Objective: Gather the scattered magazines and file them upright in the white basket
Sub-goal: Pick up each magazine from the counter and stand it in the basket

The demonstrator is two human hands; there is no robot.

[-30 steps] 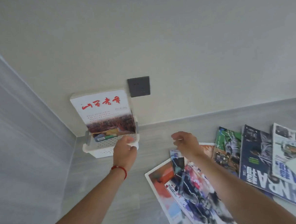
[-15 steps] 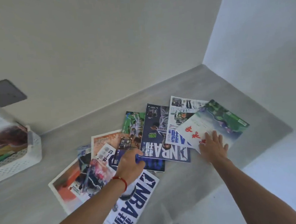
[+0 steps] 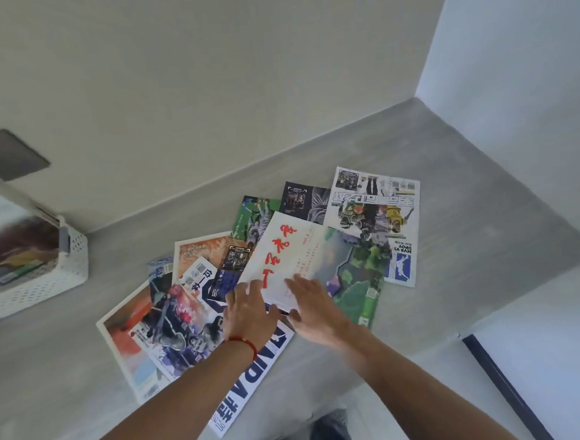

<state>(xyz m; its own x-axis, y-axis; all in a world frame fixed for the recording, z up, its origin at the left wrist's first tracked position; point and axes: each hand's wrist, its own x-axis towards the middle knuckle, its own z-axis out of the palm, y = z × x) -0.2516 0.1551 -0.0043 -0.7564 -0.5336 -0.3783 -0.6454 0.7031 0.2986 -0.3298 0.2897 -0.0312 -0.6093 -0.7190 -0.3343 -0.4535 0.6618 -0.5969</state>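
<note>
Several magazines lie fanned out on the grey counter (image 3: 469,207). On top of the pile lies a white magazine (image 3: 294,250) with red characters and a green landscape. My right hand (image 3: 313,309) presses flat on its near edge, fingers straight. Just to the left, my left hand (image 3: 248,312), with a red string at the wrist, grips the near left corner of the same magazine, thumb on the cover. The white basket (image 3: 51,281) stands at the far left against the wall, with a white and red magazine (image 3: 5,236) upright inside it.
An NBA magazine (image 3: 245,388) hangs over the counter's front edge below my left arm. A white sports magazine (image 3: 381,220) lies at the far right of the pile. A dark wall socket (image 3: 6,155) sits above the basket. Bare counter separates basket and pile.
The view swung from the basket to the pile. My right hand slid the white magazine leftward over the pile, and my left hand came off the NBA magazine onto its corner.
</note>
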